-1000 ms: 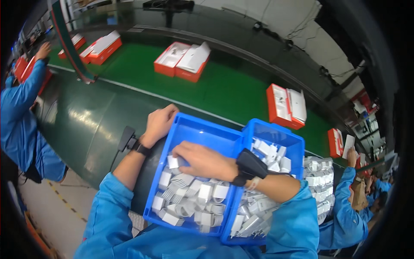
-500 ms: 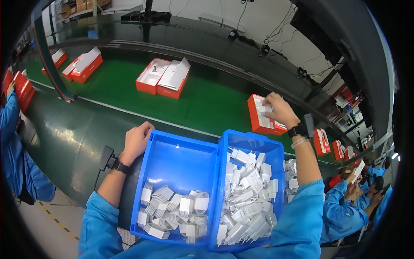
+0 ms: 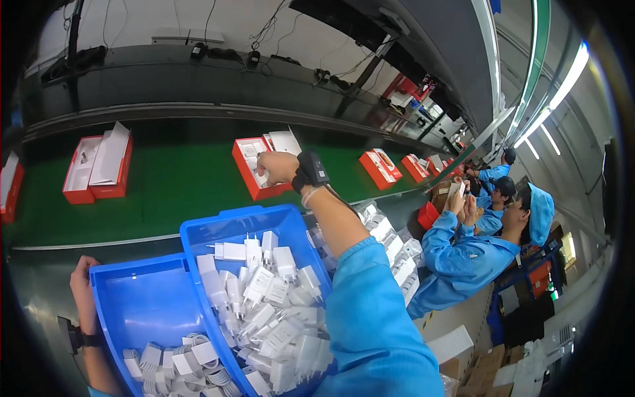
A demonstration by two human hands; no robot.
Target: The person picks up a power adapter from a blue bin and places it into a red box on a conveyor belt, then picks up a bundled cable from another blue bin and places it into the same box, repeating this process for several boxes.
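Observation:
My right hand (image 3: pixel 278 168) reaches down into an open red box (image 3: pixel 263 192) with a white tray. Its fingers are bent and pressed together over the tray; what they hold, if anything, is hidden. My left hand (image 3: pixel 83 288) lies at the outer corner of the left blue bin (image 3: pixel 135 281), fingers curled in beside its rim. White coiled cables (image 3: pixel 186 360) with paper bands fill that bin's near end. The right blue bin (image 3: pixel 192 231), tilted against the other, holds many white plug chargers (image 3: pixel 266 286). My right forearm passes over its edge.
Open red boxes (image 3: pixel 99 165) stand along the green belt (image 3: pixel 172 178), with more red boxes (image 3: pixel 380 169) farther right. Bagged white chargers (image 3: pixel 395 255) lie right of my forearm. Co-workers in blue (image 3: pixel 463 264) work along the right side.
The view has swung to the right, so bins and boxes appear farther left and more co-workers show. My right hand remains in the red box; my left hand remains beside the bin.

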